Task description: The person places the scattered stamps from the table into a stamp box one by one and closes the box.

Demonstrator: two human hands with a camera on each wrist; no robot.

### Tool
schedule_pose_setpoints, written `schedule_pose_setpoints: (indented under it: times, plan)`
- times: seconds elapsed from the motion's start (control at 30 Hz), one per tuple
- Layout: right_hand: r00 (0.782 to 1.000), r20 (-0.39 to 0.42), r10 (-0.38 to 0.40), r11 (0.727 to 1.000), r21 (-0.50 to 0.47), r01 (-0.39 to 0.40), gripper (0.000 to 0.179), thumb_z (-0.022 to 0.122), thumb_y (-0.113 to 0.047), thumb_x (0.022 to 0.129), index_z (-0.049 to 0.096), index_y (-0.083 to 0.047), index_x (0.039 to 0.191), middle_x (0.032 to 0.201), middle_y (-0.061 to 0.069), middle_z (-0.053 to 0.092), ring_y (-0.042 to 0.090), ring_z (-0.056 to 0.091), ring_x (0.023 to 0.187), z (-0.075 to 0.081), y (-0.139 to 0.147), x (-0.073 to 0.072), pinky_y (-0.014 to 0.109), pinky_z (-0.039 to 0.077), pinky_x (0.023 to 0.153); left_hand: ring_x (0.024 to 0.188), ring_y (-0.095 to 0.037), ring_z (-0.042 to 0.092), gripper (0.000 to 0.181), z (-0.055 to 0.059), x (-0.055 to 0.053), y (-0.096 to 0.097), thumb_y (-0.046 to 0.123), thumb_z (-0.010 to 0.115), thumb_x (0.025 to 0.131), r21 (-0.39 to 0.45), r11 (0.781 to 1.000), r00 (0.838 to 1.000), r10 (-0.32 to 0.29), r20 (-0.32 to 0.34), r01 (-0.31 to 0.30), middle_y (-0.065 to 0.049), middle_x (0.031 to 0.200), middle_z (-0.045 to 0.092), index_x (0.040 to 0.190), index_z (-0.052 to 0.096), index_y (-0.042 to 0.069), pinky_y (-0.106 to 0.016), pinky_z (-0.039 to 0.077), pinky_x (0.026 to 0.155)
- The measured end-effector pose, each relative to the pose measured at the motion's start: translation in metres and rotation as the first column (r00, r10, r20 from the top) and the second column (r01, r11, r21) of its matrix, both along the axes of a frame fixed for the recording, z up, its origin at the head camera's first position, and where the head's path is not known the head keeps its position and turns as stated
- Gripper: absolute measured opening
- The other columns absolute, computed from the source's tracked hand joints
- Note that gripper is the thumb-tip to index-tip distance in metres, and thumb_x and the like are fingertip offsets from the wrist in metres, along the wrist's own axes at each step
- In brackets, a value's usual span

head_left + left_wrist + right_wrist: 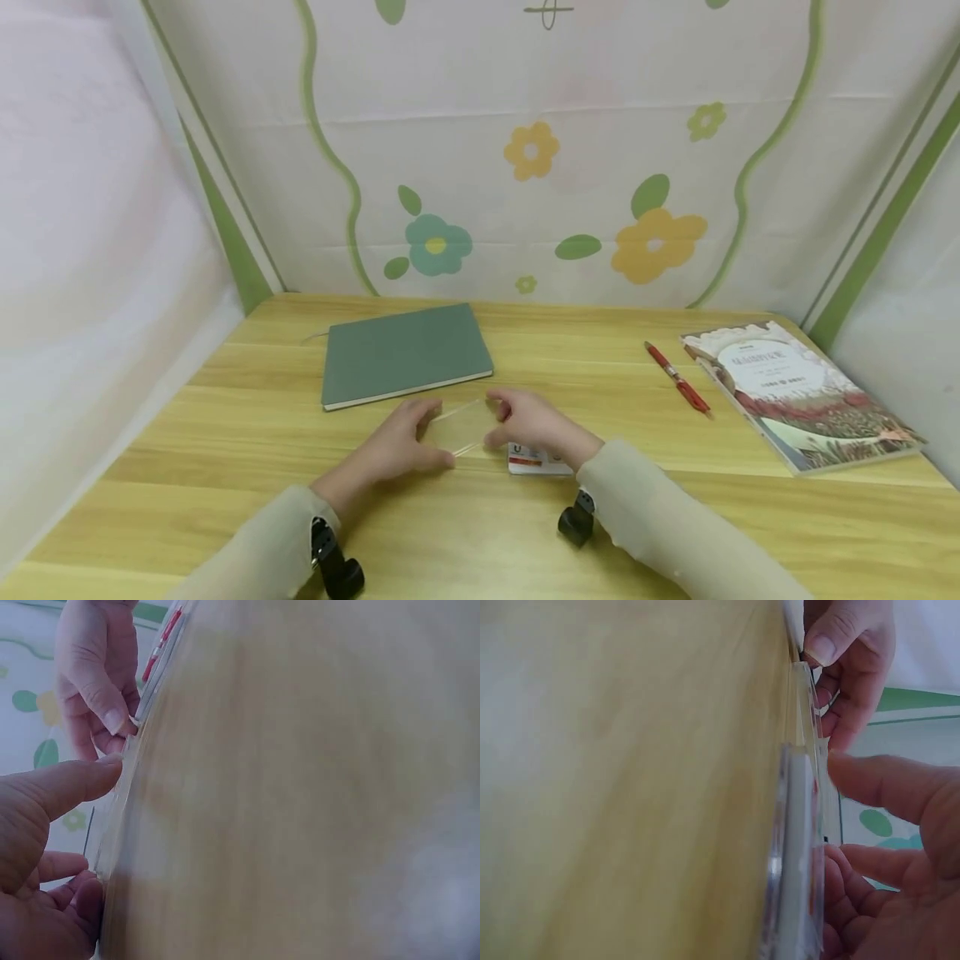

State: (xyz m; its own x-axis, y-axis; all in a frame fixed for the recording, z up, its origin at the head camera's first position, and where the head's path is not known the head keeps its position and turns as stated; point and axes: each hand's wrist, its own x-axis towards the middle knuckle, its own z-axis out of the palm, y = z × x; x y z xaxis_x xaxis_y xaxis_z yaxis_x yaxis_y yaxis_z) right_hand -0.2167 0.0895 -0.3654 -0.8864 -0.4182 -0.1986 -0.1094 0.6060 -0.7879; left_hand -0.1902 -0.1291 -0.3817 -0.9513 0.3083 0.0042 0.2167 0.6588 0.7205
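A shallow clear plastic lid lies low at the table between both hands. My left hand grips its left side, thumb at the near corner and fingers at the far one. At the opposite side, my right hand holds the edge between thumb and curled fingers. Under the right wrist sits a small case of white printed cards, partly hidden by that arm. The right wrist view shows the case edge-on, with a white card stack inside clear plastic.
A green notebook lies behind the left hand. To the right are a red pen and an illustrated book. The wooden table ends at a floral cloth behind and pale cloth at both sides.
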Motion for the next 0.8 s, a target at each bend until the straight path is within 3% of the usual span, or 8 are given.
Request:
schedule_pose_setpoints:
  times: [0.17,0.33,0.57,0.8]
  plan:
    - [1.000,-0.010,0.003,0.997,0.071,-0.003,0.070,0.077,-0.012,0.071,0.047,-0.005,0.134,0.082,0.006,0.051,0.018,0.045,0.070,0.000,-0.006,-0.003,0.028,0.037,0.058,0.116,-0.028,0.044,0.081,0.001,-0.004,0.000,0.031,0.084,0.064,-0.060,0.997,0.999,-0.048,0.021,0.049,-0.014,0.128,0.046,0.132,0.049,0.003,-0.047,0.037,0.097]
    - [1.000,-0.014,-0.019,0.993,0.116,0.020,0.072,0.079,-0.010,0.067,0.050,-0.009,0.133,0.082,0.005,0.053,0.018,0.047,0.070,0.002,-0.012,-0.005,0.028,0.039,0.058,0.111,-0.025,0.045,0.080,0.002,-0.008,0.002,0.032,0.084,0.064,-0.106,0.992,0.998,-0.064,0.029,0.067,-0.010,0.122,0.048,0.132,0.050,0.006,-0.044,0.040,0.093]
    - [0.999,-0.040,-0.019,0.992,0.127,0.024,0.070,0.080,-0.008,0.066,0.052,-0.008,0.130,0.077,0.005,0.052,0.017,0.045,0.066,0.002,-0.014,-0.006,0.027,0.037,0.055,0.100,-0.020,0.045,0.078,0.003,-0.009,0.002,0.032,0.084,0.065,-0.124,0.989,0.996,-0.078,0.040,0.082,-0.005,0.113,0.048,0.132,0.051,0.010,-0.040,0.041,0.085]
    - [0.999,-0.042,-0.020,0.992,0.121,0.025,0.068,0.081,-0.007,0.066,0.053,-0.007,0.128,0.076,0.006,0.052,0.016,0.045,0.065,0.002,-0.013,-0.004,0.027,0.037,0.055,0.090,-0.018,0.043,0.077,0.004,-0.008,0.002,0.030,0.084,0.065,-0.114,0.988,0.995,-0.099,0.030,0.102,-0.005,0.106,0.049,0.130,0.052,0.006,-0.034,0.040,0.075]
